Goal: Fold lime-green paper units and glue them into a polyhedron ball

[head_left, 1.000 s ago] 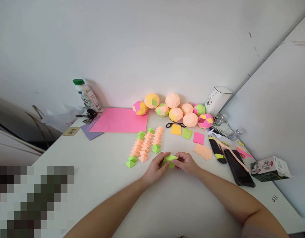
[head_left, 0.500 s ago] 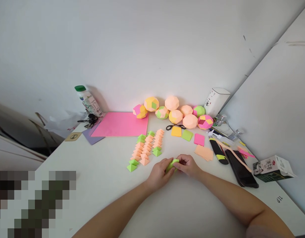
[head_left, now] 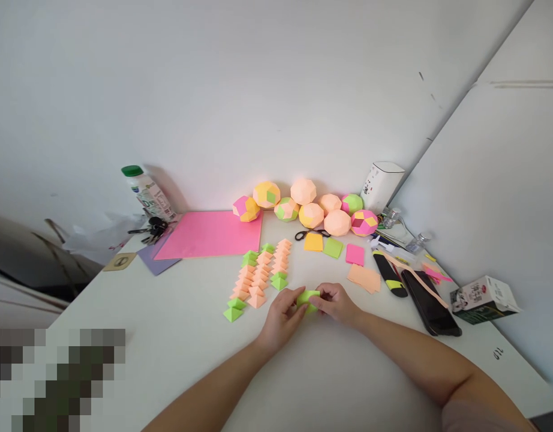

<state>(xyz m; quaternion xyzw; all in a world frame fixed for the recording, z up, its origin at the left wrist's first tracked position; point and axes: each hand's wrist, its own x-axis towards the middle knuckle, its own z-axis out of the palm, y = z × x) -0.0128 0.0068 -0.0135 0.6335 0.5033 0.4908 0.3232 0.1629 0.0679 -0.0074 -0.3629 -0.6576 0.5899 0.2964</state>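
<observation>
My left hand point(head_left: 282, 317) and my right hand point(head_left: 336, 302) meet over the white table point(head_left: 177, 336), both pinched on a small green paper piece point(head_left: 307, 297) held between their fingertips. Just beyond the hands lie rows of folded orange and green paper units point(head_left: 261, 273). Farther back, loose yellow, green and pink paper squares point(head_left: 333, 248) lie flat, with a small stack of orange squares point(head_left: 364, 278) to the right. Several paper polyhedron balls point(head_left: 310, 207) sit against the wall.
A large pink sheet point(head_left: 209, 235) lies at the back left, beside keys point(head_left: 150, 228) and a green-capped bottle point(head_left: 147, 191). Black scissors point(head_left: 307, 233), a highlighter point(head_left: 390, 274), a black phone point(head_left: 429, 302), a milk carton point(head_left: 482, 298) and a white box point(head_left: 381, 184) stand right.
The hands have kept working the green piece, turning it between the fingertips. The view has shifted slightly, so everything sits a little to the left of before.
</observation>
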